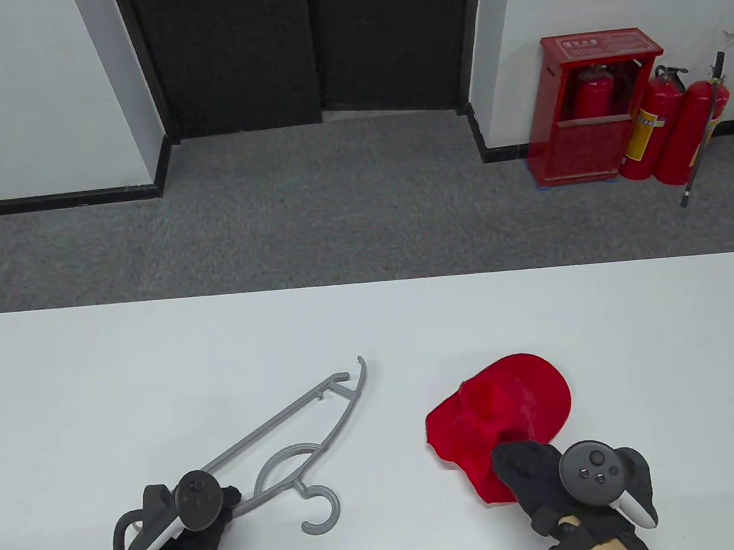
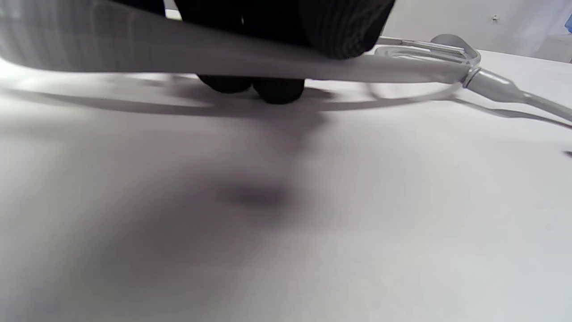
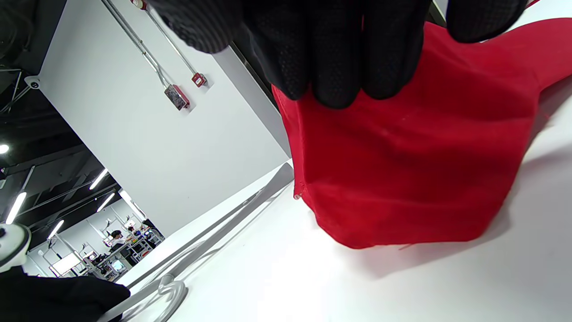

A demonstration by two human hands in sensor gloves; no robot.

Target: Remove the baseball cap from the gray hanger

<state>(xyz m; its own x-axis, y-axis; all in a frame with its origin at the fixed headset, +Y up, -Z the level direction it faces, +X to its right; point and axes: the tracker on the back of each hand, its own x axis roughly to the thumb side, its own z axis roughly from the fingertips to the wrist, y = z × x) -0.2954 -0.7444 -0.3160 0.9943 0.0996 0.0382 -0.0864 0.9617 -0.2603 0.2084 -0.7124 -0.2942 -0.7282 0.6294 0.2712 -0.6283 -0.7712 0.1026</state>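
A white bench (image 1: pixel 93 392) with rounded corners carries two things. A gray plastic hanger (image 1: pixel 292 441) lies flat on its near left part, and a crumpled red baseball cap (image 1: pixel 503 404) lies to its right, apart from it.

Left hand (image 1: pixel 171 534): black textured glove, bare skin at wrist, black cable looping beside it.
Left tracker (image 1: pixel 185 510): dark round head with buttons, white handle.
Right hand (image 1: pixel 556 484): black glove, black strap.
Right tracker (image 1: pixel 596 470): grey head, white handle.
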